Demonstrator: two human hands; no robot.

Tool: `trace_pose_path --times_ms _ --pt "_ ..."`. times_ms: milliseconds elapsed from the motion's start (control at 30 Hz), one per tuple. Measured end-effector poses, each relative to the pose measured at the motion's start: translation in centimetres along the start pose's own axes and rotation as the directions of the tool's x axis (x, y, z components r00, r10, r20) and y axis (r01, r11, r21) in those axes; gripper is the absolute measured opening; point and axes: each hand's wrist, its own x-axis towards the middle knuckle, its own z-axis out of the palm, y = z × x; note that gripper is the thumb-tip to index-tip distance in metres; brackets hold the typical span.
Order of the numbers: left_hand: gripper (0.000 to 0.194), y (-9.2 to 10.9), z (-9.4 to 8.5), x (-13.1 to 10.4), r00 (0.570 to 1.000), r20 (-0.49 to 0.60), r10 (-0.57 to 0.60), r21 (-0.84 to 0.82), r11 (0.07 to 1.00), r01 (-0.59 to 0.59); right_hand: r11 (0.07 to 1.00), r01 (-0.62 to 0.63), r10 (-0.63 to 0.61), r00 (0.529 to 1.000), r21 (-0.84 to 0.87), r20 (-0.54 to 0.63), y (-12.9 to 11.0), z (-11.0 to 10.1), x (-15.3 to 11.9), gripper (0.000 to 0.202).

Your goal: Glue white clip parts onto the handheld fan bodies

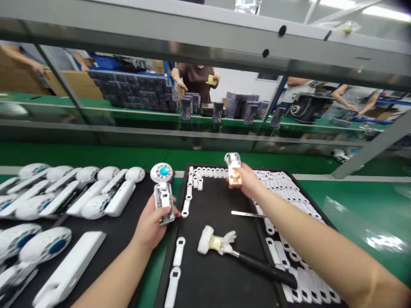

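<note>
My left hand (154,222) is closed around the opened handle of a small handheld fan (164,201). The fan's round white head with a blue centre points up, and a small white piece with a dark window lies on the exposed inner parts. Over the far part of the black tray, my right hand (248,179) grips a white plastic casing piece (233,161), whose lower part glows orange. Below that hand lie a thin metal strip, perhaps tweezers (247,214), and a mallet (257,265) with a padded white head and black handle.
Rows of white pieces with small windows (279,184) line the black tray (221,196). Several fans and handle covers (70,269) lie on the left. A grey shelf beam (192,21) crosses above. People work behind stacked dark boxes (138,92) on the far bench.
</note>
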Motion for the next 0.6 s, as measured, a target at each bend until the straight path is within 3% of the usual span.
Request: trace_pose_path --times_ms 100,167,233,267,300,333,367,400,433,500,600 --pt "0.041 -0.3 0.2 -0.3 1.0 -0.017 0.014 -0.054 0.998 -0.015 0.993 0.049 -0.056 0.996 -0.106 -0.064 -1.4 0.0 2.5 0.021" --pt "0.048 -0.6 0.2 -0.2 0.999 -0.052 -0.013 -0.075 0.997 0.009 0.978 0.083 -0.098 0.993 -0.192 -0.072 -1.0 0.7 1.8 0.031" --pt "0.051 -1.0 -0.2 0.1 0.995 -0.085 -0.046 -0.092 0.995 0.038 0.939 0.153 -0.137 0.988 -0.309 0.072 0.2 2.0 -0.8 0.042" --pt "0.052 -1.2 -0.3 0.2 0.994 -0.096 -0.06 -0.1 0.994 0.05 0.891 0.244 -0.157 0.957 -0.384 0.243 0.9 2.8 -2.7 0.04" --pt "0.052 -1.2 -0.4 0.3 0.992 -0.104 -0.071 -0.106 0.992 0.06 0.781 0.419 -0.158 0.85 -0.463 0.502 1.6 3.7 -4.7 0.033" --pt "0.053 -1.3 -0.5 0.4 0.991 -0.108 -0.079 -0.113 0.991 0.066 0.646 0.607 -0.115 0.677 -0.463 0.727 2.3 4.6 -6.6 0.031" --pt "0.052 -1.2 -0.6 0.4 0.991 -0.107 -0.082 -0.118 0.991 0.069 0.525 0.744 -0.05 0.511 -0.412 0.858 2.9 5.5 -8.3 0.033" --pt "0.052 -1.2 -0.6 0.4 0.991 -0.104 -0.081 -0.123 0.99 0.068 0.422 0.835 0.018 0.382 -0.353 0.924 3.5 6.4 -9.7 0.037" --pt "0.051 -1.1 -0.6 0.3 0.992 -0.098 -0.077 -0.125 0.99 0.064 0.358 0.878 0.057 0.317 -0.316 0.947 4.0 7.2 -10.6 0.039" --pt "0.049 -0.9 -0.5 0.1 0.995 -0.081 -0.059 -0.125 0.991 0.048 0.29 0.903 0.078 0.307 -0.316 0.949 4.5 8.5 -11.2 0.038" --pt "0.046 -0.5 -0.5 -0.2 0.999 -0.047 -0.026 -0.115 0.993 0.02 0.243 0.894 0.048 0.376 -0.376 0.925 3.8 8.5 -10.8 0.029"
